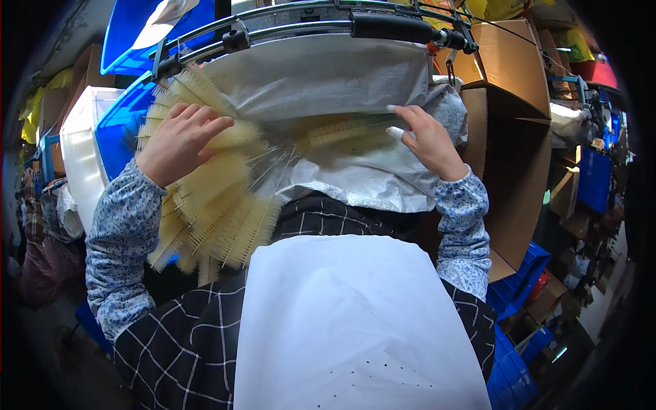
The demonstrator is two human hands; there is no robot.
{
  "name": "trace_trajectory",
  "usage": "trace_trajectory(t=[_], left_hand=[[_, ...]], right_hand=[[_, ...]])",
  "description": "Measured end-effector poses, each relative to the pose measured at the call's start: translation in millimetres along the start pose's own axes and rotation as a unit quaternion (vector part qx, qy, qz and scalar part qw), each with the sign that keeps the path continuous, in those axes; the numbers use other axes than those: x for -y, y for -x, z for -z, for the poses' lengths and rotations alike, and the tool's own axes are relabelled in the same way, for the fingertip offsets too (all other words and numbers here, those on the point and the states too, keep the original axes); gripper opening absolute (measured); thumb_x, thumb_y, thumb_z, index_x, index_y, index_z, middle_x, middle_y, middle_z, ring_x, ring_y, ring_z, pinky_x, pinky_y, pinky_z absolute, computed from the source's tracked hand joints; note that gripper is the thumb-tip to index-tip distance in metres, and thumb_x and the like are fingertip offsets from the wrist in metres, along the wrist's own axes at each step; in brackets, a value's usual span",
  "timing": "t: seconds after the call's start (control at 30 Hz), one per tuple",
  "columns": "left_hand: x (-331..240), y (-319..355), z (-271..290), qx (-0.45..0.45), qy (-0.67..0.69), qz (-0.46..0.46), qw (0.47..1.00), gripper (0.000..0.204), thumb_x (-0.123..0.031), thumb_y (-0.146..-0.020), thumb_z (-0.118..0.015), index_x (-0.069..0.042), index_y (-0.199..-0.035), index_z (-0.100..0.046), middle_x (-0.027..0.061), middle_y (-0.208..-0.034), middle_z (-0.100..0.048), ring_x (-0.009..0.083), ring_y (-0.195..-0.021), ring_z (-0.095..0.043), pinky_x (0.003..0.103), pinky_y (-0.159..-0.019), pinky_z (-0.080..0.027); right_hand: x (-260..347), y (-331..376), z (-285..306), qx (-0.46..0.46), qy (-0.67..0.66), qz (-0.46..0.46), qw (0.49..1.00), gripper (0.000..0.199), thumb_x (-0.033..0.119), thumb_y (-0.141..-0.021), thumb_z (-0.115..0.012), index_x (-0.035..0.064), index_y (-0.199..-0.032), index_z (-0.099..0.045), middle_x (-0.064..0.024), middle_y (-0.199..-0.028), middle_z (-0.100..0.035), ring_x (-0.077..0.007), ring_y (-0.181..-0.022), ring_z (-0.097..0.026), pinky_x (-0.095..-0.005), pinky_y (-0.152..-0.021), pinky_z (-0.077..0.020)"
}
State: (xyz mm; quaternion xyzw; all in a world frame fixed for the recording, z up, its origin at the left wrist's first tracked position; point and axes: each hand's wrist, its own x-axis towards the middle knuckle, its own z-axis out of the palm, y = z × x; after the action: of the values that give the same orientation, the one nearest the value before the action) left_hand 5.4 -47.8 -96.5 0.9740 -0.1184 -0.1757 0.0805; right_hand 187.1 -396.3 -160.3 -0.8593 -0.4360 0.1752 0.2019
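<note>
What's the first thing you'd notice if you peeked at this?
A big fan of pale yellow bristly brushes left of centre, with the left hand pressed flat on it. The right hand rests on a grey-white sack covering more brushes. A white apron fills the bottom.

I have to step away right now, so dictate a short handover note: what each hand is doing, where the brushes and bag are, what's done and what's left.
Left hand: open, pressed flat on the fanned bundle of yellow bristle brushes lying over the lap.
Right hand: fingers spread on the translucent white plastic bag, which hangs from a metal frame.
Done: some brushes show through the bag, already inside.
Left: most of the bundle is outside the bag, wire stems pointing toward its mouth.
A white apron covers the lap.
</note>
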Motion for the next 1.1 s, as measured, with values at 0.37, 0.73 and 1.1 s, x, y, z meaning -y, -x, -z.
trace_trajectory(t=[0.37,0.73,1.1], left_hand=[[-7.9,9.6,82.1,-0.144,0.246,-0.081,0.955,0.037,0.002,-0.059,-0.066,-0.007,-0.093,-0.057,0.0072,-0.082,-0.056,0.0274,-0.076,-0.057,0.035,-0.068,-0.046],[-39.5,46.3,62.5,-0.155,0.217,0.121,0.956,0.065,-0.021,-0.062,-0.075,-0.012,-0.121,-0.047,0.0108,-0.109,-0.052,0.0264,-0.085,-0.055,0.035,-0.076,-0.044],[-51.1,76.3,15.0,-0.127,0.157,0.187,0.961,0.044,-0.010,-0.061,-0.070,-0.011,-0.104,-0.057,0.0091,-0.105,-0.055,0.0254,-0.095,-0.053,0.037,-0.084,-0.038]], right_hand=[[105.1,-95.2,-5.4,0.029,-0.233,0.254,0.938,0.048,0.032,-0.084,-0.058,0.0036,-0.120,-0.045,-0.0117,-0.111,-0.054,-0.0265,-0.107,-0.048,-0.0347,-0.092,-0.0379],[86.7,-118.8,26.7,-0.071,-0.208,0.207,0.953,0.033,0.004,-0.078,-0.059,0.0034,-0.110,-0.052,-0.0109,-0.099,-0.058,-0.0223,-0.096,-0.055,-0.0314,-0.082,-0.0441],[-26.0,-227.3,38.6,-0.290,0.230,0.054,0.928,0.029,0.011,-0.079,-0.050,0.0249,-0.101,-0.063,-0.0019,-0.087,-0.058,-0.0224,-0.084,-0.053,-0.0376,-0.076,-0.0421]])
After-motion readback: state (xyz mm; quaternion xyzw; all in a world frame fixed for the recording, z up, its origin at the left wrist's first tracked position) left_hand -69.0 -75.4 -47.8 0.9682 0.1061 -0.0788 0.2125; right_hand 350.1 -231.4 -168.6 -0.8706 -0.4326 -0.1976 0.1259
